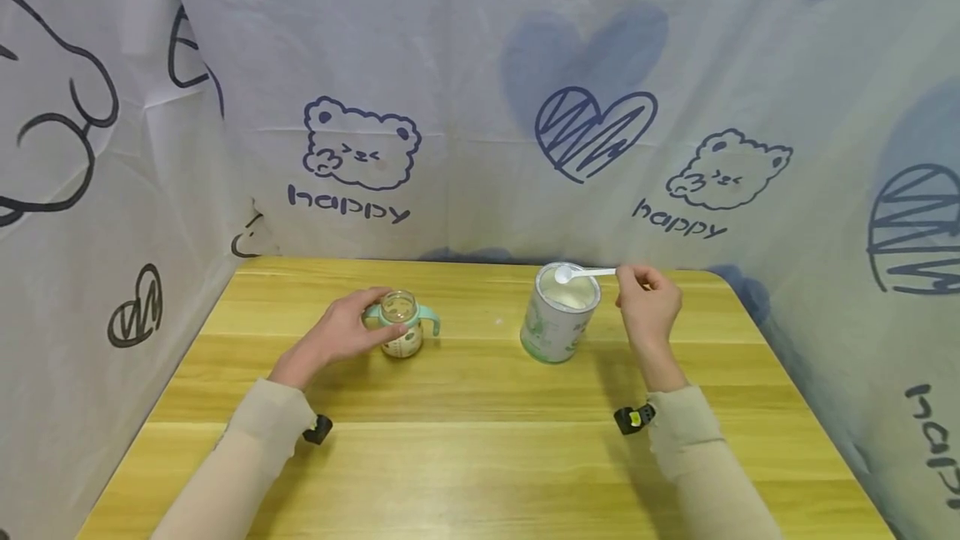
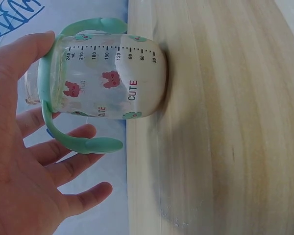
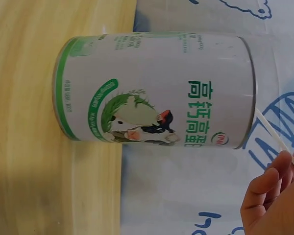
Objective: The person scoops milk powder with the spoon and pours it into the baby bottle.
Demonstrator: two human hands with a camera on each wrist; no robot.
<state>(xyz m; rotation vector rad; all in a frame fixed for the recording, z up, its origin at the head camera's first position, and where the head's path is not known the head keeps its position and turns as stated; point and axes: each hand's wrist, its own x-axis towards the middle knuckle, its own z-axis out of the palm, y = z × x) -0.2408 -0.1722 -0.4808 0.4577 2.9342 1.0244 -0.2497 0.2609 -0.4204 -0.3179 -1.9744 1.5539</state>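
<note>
Scoop: white plastic measuring scoop (image 1: 564, 274), bowl over the far rim of the open tin, handle running right to the fingertips. Held level, prob. so the powder stays in; can't tell how full it is.
Right hand: right hand (image 1: 648, 300) pinches the end of the handle betw. thumb & fingers, wrist raised above the table. Right wrist view shows only fingertips (image 3: 267, 188) and a bit of the white handle (image 3: 272, 132) past the tin's top edge.
Tin: milk powder tin (image 1: 558, 312), lid off, upright on the table, right of centre, just left of the right hand. Pale powder visible inside, fairly high. Green & white label w/ Chinese characters and a cow picture (image 3: 152, 120).
Bottle: clear baby bottle (image 1: 401, 325) w/ mint-green handles, standing upright left of the tin, well apart from it. No teat or cap on, mouth open upward. Side has ml marks up to 240, pink "CUTE" print (image 2: 112, 83). Looks empty, not sure.
Left hand: left hand (image 1: 341, 332) wraps loosely round the bottle from the left side, thumb near the neck, fingers (image 2: 63, 142) spread behind one handle. Reads as steadying it so it won't tip.
Table: light wood table (image 1: 480, 448), both forearms in beige sleeves resting over it.
Backdrop: white cloth (image 1: 360, 148) w/ bears, hearts, "happy" print on three sides.
</note>
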